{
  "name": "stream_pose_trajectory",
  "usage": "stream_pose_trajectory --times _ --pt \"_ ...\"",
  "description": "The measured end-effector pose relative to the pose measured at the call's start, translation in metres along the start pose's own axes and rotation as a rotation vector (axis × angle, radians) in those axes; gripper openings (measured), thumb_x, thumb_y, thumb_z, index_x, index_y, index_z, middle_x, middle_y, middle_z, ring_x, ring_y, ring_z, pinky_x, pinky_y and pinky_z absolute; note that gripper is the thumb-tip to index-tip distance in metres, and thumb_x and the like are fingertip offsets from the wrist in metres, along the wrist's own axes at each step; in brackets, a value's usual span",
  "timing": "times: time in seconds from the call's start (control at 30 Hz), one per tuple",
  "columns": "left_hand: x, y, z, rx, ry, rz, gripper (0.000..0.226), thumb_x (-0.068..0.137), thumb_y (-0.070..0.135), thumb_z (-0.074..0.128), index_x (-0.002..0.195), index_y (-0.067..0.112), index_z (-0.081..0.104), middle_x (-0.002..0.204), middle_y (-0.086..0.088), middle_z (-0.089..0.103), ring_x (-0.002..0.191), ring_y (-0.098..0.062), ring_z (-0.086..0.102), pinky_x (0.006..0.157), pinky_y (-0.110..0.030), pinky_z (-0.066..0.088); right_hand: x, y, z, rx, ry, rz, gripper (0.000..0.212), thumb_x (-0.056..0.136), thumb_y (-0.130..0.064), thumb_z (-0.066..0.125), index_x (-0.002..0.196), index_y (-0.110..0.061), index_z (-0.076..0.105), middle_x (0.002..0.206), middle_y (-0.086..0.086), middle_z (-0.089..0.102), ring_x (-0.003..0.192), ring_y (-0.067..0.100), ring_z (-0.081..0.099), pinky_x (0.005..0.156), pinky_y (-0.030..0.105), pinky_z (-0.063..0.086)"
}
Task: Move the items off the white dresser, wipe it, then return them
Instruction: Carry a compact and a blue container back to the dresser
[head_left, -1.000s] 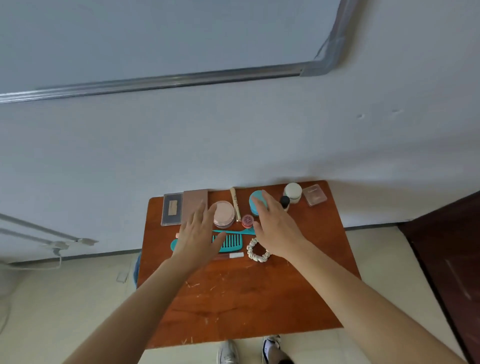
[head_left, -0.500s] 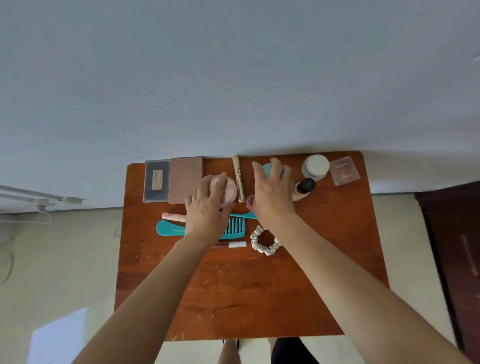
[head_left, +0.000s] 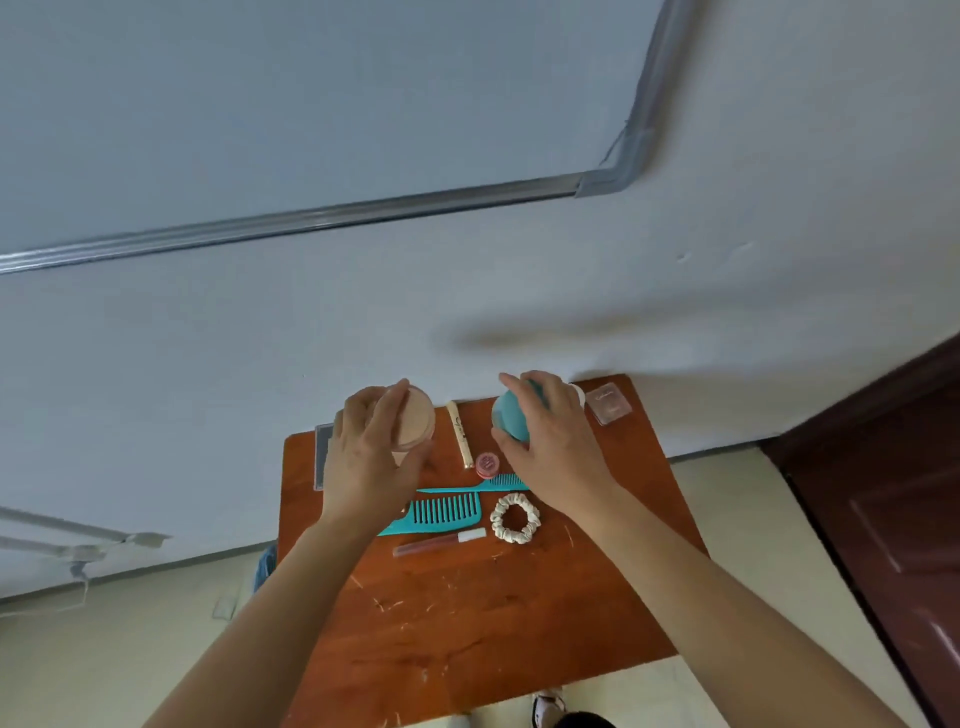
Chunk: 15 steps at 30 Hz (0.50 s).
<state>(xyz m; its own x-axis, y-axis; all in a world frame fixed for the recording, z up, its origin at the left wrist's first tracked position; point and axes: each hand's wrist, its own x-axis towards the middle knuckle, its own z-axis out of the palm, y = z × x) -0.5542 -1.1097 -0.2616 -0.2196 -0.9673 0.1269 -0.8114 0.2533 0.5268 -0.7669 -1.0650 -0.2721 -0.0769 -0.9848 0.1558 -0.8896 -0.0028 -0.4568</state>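
My left hand grips a round pink compact and holds it lifted above the brown wooden table. My right hand grips a round teal case, also raised off the surface. On the table lie a gold tube, a small red jar, a teal tail comb, a wide teal comb, a white scrunchie and a lip gloss tube. A clear pink box sits at the back right corner.
A grey flat case peeks out behind my left hand at the table's back left. The pale wall rises right behind the table. A dark brown door stands to the right. My shoe shows below the front edge.
Both hands closed on the pink compact and the teal case and lifted them off the table. The view tilted up toward the wall.
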Motion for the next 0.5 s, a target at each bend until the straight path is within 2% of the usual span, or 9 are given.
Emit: stream_pose_trajectory --times 0.1,0.2,0.33,0.43,0.5 --pt "-0.015 0.021 -0.014 -0.053 0.031 0.161 0.074 0.076 0.03 0.081 0.14 0.023 0.046 0.137 -0.006 0.046 0.122 -0.026 0.046 0.077 -0.034 0.049 -0.042 -0.002 -0.031 -0.072 0.101 0.045 0.061 0.092 -0.041 0.064 0.144 -0.029 0.036 0.139 0.0 0.039 0.126 0.017 0.04 0.103 0.031 0.046" --pt "-0.039 0.051 -0.01 -0.127 -0.001 0.286 0.074 0.075 0.032 0.081 0.139 0.024 0.046 0.137 -0.004 0.046 0.121 -0.024 0.044 0.074 -0.031 0.048 -0.101 0.002 -0.06 -0.104 0.2 0.17 0.061 0.092 -0.043 0.063 0.146 -0.03 0.036 0.139 -0.004 0.035 0.128 0.014 0.036 0.101 0.025 0.041" --pt "-0.074 0.114 0.007 -0.247 -0.108 0.493 0.065 0.076 0.035 0.079 0.134 0.027 0.052 0.134 0.002 0.048 0.12 -0.019 0.043 0.086 -0.033 0.045 -0.196 0.013 -0.104 -0.135 0.371 0.345 0.062 0.086 -0.041 0.069 0.14 -0.023 0.046 0.13 -0.002 0.045 0.119 0.017 0.043 0.103 0.032 0.042" --pt "-0.106 0.182 0.015 -0.348 -0.204 0.629 0.061 0.076 0.038 0.078 0.131 0.033 0.053 0.135 0.006 0.047 0.123 -0.017 0.043 0.094 -0.035 0.044 -0.272 0.019 -0.148 -0.178 0.494 0.496 0.06 0.083 -0.039 0.072 0.136 -0.022 0.051 0.129 -0.005 0.048 0.119 0.013 0.044 0.104 0.029 0.04" --pt "-0.133 0.228 0.018 -0.377 -0.237 0.754 0.059 0.077 0.038 0.077 0.131 0.032 0.053 0.134 0.007 0.047 0.122 -0.015 0.044 0.092 -0.032 0.044 -0.326 0.023 -0.177 -0.236 0.587 0.577 0.057 0.082 -0.037 0.075 0.133 -0.022 0.055 0.128 -0.006 0.05 0.117 0.013 0.045 0.102 0.027 0.041"
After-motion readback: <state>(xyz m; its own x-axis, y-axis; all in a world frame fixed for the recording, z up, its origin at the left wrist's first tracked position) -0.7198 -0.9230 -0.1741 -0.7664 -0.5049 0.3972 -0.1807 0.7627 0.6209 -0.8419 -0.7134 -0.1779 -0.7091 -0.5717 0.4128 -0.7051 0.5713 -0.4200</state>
